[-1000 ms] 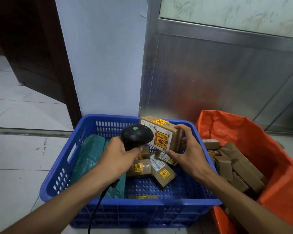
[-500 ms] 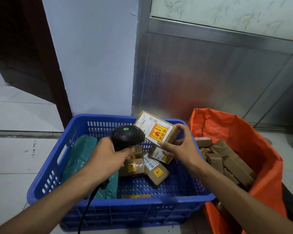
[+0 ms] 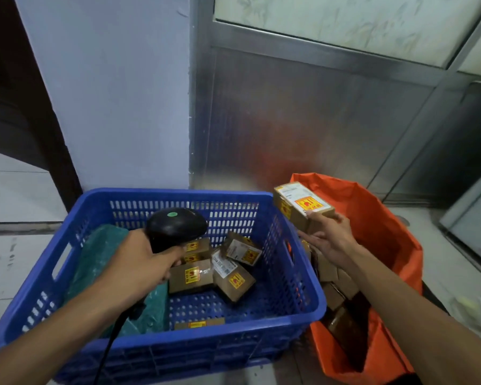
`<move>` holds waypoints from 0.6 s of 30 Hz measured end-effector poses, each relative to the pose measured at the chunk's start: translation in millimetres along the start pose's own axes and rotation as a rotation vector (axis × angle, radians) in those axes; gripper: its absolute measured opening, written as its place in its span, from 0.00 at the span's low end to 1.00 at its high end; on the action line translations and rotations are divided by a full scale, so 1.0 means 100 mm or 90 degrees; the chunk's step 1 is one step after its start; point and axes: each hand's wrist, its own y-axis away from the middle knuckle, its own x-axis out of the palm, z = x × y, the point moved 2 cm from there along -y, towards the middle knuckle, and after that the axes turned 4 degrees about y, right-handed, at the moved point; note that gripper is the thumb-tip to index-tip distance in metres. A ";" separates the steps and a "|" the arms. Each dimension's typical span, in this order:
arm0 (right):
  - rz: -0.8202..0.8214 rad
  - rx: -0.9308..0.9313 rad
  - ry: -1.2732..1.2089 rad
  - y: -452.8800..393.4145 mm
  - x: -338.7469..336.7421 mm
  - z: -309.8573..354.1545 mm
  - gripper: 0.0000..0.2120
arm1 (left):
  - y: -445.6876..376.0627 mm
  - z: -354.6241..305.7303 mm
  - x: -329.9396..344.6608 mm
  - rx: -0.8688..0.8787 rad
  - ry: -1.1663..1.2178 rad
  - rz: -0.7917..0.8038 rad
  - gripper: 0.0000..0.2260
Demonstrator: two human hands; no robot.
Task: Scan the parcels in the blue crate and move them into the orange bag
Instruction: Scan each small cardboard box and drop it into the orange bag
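Metal wall panels (image 3: pixel 303 129) back blue crate (image 3: pixel 295 276): left hand (image 3: pixel 139 265) grips scanner (image 3: pixel 175 226) inside; right hand (image 3: pixel 328 237) pinches parcel (image 3: pixel 301 208) beside it, above orange bag (image 3: pixel 383 237), contents shadowed.

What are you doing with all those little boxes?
A person is scanning parcels and moving them over. The left hand holds a black scanner over the blue crate. The right hand carries one cardboard parcel above the crate's right edge, toward the orange bag, which already holds several boxes. A few small parcels and a green package wait in the crate.
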 end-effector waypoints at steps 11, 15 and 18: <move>-0.151 0.120 0.005 -0.06 -0.45 -0.04 0.15 | 0.00 0.03 0.10 -0.029 -0.028 0.018 0.04; -0.144 0.142 -0.007 -0.12 -0.46 -0.08 0.10 | 0.01 0.02 0.10 -0.027 -0.033 0.012 0.07; -0.132 0.133 -0.009 -0.16 -0.41 -0.10 0.14 | 0.01 0.03 0.11 -0.030 -0.033 0.007 0.09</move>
